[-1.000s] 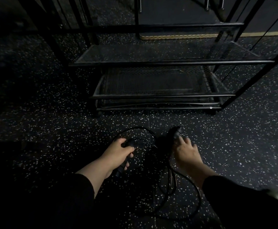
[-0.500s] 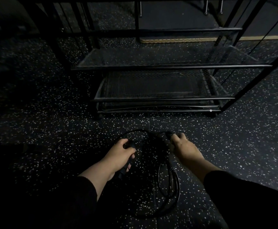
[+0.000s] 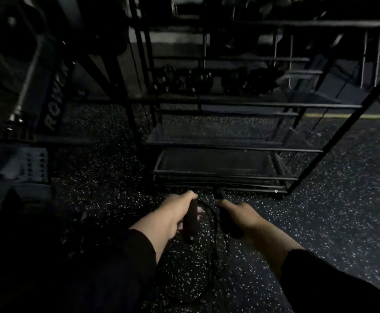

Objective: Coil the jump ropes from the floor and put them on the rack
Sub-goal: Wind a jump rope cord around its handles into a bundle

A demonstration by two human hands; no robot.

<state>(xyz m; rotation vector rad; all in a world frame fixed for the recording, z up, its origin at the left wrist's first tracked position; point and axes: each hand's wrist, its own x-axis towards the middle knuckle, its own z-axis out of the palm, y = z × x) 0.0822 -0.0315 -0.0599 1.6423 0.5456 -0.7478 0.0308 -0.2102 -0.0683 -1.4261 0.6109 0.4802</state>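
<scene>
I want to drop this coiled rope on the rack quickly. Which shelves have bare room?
The two lower mesh shelves of the black metal rack show bare mesh between their front rails and side posts. The shelf above is crowded with dark bundles; dim light hides what they are.

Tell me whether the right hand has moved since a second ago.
Yes. The right hand, gripping a rope handle, has risen off the floor toward the rack's bottom shelf.
</scene>
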